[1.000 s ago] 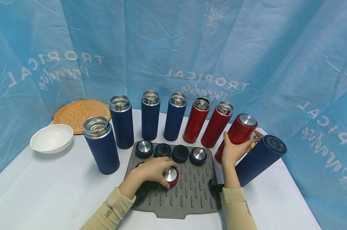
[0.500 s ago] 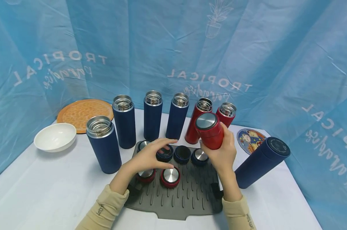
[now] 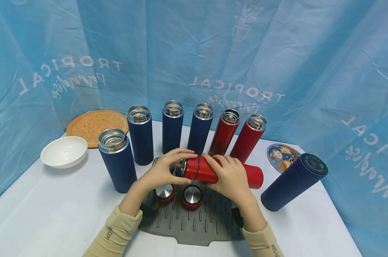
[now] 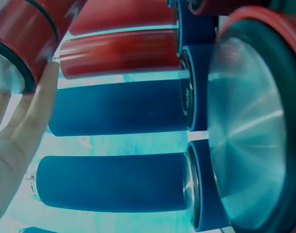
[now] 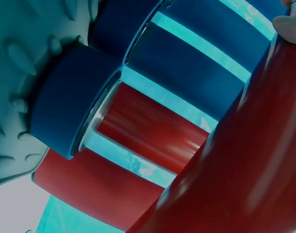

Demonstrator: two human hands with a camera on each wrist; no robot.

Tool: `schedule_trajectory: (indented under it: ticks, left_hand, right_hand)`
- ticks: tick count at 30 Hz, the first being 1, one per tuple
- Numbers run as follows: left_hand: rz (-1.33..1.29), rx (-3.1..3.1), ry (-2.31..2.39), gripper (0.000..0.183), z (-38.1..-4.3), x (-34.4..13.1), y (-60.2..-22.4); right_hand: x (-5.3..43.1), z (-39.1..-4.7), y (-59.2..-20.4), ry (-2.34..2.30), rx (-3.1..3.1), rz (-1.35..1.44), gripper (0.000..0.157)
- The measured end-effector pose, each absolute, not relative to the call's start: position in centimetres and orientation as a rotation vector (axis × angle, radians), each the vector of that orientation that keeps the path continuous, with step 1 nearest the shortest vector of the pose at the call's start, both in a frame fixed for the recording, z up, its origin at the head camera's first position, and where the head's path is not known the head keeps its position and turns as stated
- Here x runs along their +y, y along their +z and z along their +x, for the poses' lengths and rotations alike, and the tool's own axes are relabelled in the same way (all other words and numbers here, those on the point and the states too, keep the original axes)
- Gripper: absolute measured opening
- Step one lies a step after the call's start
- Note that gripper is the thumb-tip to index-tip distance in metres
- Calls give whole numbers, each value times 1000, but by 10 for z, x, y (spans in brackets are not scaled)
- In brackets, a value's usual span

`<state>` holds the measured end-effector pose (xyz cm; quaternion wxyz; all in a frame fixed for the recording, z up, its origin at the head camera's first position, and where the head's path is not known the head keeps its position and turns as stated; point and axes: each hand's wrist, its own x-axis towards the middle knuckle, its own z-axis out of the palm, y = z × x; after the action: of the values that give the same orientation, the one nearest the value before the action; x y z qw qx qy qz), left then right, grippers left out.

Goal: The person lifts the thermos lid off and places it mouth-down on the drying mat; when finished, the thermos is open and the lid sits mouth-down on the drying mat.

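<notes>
A red thermos (image 3: 202, 170) lies nearly level above the grey ridged mat (image 3: 194, 226), its lid end toward the left. My right hand (image 3: 230, 178) grips the body of this thermos from above. At the lid end is my left hand (image 3: 163, 169), its fingers spread, thumb below and the other fingers above the steel-topped lid. The left wrist view has its fairly straight fingers (image 4: 43, 90) right at the thermos's side. Two red lids with steel tops, a left one (image 3: 164, 191) and a right one (image 3: 192, 195), sit on the mat below. Blue lids (image 4: 189, 90) behind them are mostly hidden in the head view.
Several uncapped blue thermoses (image 3: 117, 167) and two uncapped red ones (image 3: 248, 141) stand in an arc behind the mat. A capped blue thermos (image 3: 288, 185) stands at right, near a round patterned mat (image 3: 279, 155). At left are a white bowl (image 3: 63, 151) and an orange round board (image 3: 97, 125).
My right hand has lifted the red thermos from the right, brought it over the mat and tipped it sideways. My left hand has let go of a red lid and risen to the thermos's lid end.
</notes>
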<state>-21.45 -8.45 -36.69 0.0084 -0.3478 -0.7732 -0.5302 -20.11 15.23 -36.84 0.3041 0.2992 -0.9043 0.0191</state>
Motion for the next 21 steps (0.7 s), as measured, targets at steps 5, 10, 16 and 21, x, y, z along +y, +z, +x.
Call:
schedule_trajectory:
  ticks: [5, 10, 16, 21]
  left_hand:
    - [-1055, -2377, -1604, 57, -215, -84, -371]
    - [-1012, -2336, -1610, 56, -215, -82, -375]
    - [-983, -2319, -1652, 56, -215, -82, -378]
    - [-958, -2326, -1682, 55, -217, -81, -379]
  right_hand:
    - [150, -203, -372, 65, -2396, 806, 89]
    - [149, -205, -375, 88, -2354, 816, 88]
    - [148, -208, -380, 82, -2319, 826, 89]
    - [149, -209, -382, 81, -2310, 820, 89]
